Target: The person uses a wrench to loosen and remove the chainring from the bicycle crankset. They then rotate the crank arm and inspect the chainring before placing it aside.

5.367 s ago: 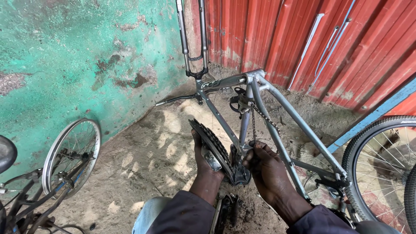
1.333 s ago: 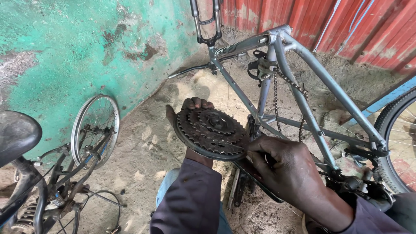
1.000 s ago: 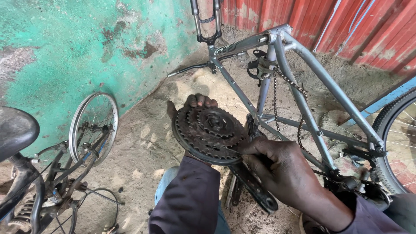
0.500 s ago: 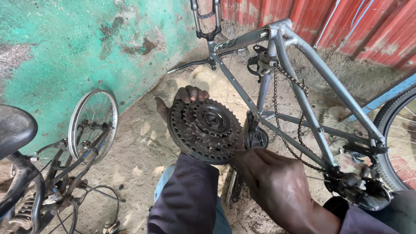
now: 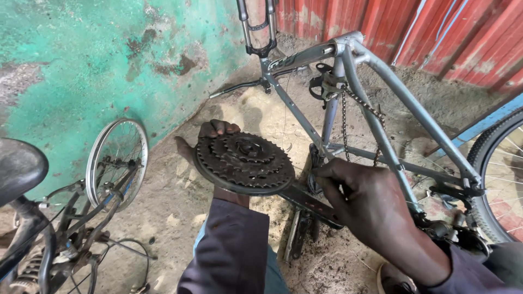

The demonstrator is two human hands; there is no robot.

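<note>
Open sandy ground (image 5: 180, 201) is left between the small wheel (image 5: 117, 163) at the left and the chainring set (image 5: 243, 162). To the right, passage is blocked by the grey frame tubes (image 5: 381, 136), the hanging chain (image 5: 344, 122) and the rear tyre (image 5: 490, 179). Behind, room is closed off by the green wall (image 5: 98, 60).

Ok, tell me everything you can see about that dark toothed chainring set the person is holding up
The dark, greasy metal chainring set is a stack of toothed rings, largest at the bottom, with holes around a central hub. It lies roughly flat and looks worn and dirty. A black crank arm runs from it toward the grey bicycle frame. The left hand supports it from underneath, fingers curling over the far edge; the right hand is at the crank arm beside it.
</note>
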